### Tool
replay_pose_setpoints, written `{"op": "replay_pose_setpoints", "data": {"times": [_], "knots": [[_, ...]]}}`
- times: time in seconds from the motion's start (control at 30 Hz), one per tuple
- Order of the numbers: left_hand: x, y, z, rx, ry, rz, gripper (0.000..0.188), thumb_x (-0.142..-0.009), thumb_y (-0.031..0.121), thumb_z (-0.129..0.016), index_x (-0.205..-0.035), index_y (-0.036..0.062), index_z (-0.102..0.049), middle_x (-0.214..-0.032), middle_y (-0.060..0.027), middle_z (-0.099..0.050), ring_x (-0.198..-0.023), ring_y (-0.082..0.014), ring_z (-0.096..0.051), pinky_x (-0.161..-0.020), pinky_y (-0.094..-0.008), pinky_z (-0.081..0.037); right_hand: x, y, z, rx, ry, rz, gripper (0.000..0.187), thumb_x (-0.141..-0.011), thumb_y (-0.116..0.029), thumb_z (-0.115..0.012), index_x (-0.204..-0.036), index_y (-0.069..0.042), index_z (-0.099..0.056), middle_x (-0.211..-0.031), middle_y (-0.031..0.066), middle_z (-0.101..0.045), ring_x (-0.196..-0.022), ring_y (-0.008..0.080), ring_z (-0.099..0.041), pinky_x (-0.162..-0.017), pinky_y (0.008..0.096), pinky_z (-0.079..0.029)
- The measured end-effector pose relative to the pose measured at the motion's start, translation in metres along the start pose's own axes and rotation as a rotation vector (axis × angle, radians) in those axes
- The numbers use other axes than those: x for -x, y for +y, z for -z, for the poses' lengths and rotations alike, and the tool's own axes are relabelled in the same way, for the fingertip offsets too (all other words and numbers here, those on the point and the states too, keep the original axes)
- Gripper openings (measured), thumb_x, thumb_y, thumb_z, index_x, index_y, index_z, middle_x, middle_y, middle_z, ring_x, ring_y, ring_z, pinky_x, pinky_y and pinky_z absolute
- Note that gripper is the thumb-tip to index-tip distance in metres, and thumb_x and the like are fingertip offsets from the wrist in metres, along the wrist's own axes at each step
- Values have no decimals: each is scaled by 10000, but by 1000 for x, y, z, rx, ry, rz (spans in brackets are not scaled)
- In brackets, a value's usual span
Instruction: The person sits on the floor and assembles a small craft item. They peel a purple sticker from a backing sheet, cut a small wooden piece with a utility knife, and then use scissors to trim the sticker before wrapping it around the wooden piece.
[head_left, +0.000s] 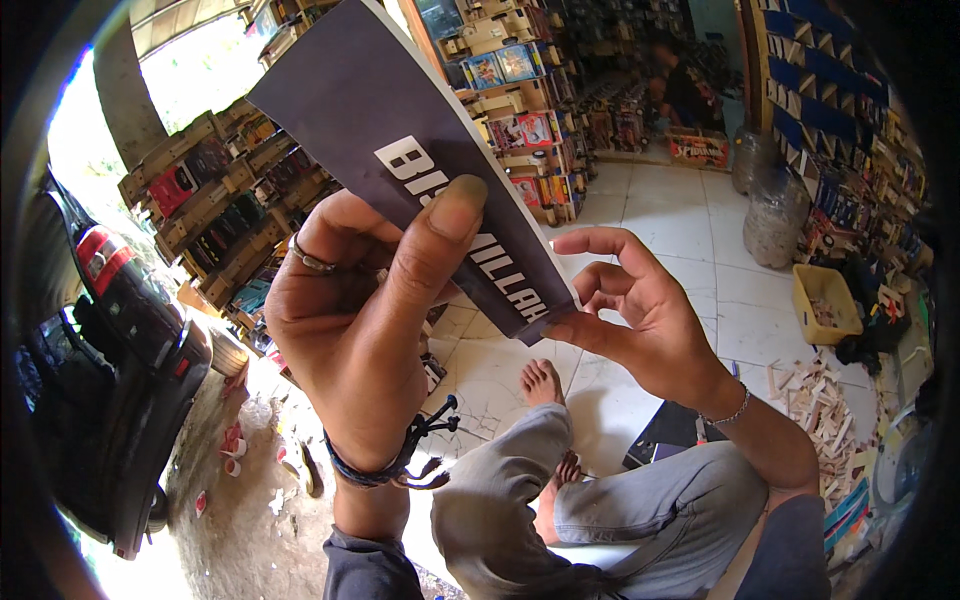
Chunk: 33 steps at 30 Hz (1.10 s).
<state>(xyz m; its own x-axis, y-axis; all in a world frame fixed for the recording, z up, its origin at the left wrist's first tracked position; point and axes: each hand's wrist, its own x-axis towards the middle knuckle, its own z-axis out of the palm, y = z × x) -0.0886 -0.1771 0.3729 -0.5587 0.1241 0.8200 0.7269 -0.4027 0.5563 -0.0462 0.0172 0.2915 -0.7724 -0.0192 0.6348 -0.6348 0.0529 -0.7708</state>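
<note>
A long flat panel (350, 90) with a dark purple-grey face, white block lettering and a pale edge is held up tilted before me. My left hand (365, 290) grips it near the middle, thumb pressed on the printed face, the other fingers behind it. At the panel's lower end, my right hand (645, 320) pinches a corner between thumb and fingers. A small dark flap of the face sticks out there under the right thumb. The backs of the fingers behind the panel are partly hidden.
Shelves of wooden toy trucks (510, 100) rise behind, with more racks (215, 190) at left. A dark car (110, 380) stands far left. On the right are a yellow tub (828, 310), wood offcuts (815, 410) and clear plastic containers (775, 215). A person (692, 95) sits in back.
</note>
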Motion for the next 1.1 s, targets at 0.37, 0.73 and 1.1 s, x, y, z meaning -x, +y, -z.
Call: {"op": "replay_pose_setpoints", "data": {"times": [0.37, 0.73, 1.1], "knots": [[-3, 6, -8, -41, -28, -40, 128, -923, 1, -722, -1040, -17, -674, -974, -124, -739, -850, -148, -727, -699, -277, -636, 0, -4, 4, 16, 17, 17, 566, -909, -173, -792, -1376, -74, -489, -925, 6, -665, -862, 54, -601, -764, 224, -446], [-2, 13, -17, -46, 14, 9, 122, -883, 32, -793, -930, 24, -681, -882, -43, -730, -775, -59, -651, -691, -201, -534, 2, -9, 8, -23, 19, 9, 566, -906, -131, -787, -1375, -71, -476, -949, 3, -661, -898, 57, -605, -760, 223, -442], [-2, 27, -14, -39, 49, 17, 133, -871, 25, -811, -926, 23, -689, -892, -25, -734, -780, -36, -626, -715, -183, -496, -2, -6, 20, 2, -97, -66, 631, -840, -179, -853, -1363, -51, -523, -1114, 16, -611, -1051, 94, -572, -870, 281, -437]]}}
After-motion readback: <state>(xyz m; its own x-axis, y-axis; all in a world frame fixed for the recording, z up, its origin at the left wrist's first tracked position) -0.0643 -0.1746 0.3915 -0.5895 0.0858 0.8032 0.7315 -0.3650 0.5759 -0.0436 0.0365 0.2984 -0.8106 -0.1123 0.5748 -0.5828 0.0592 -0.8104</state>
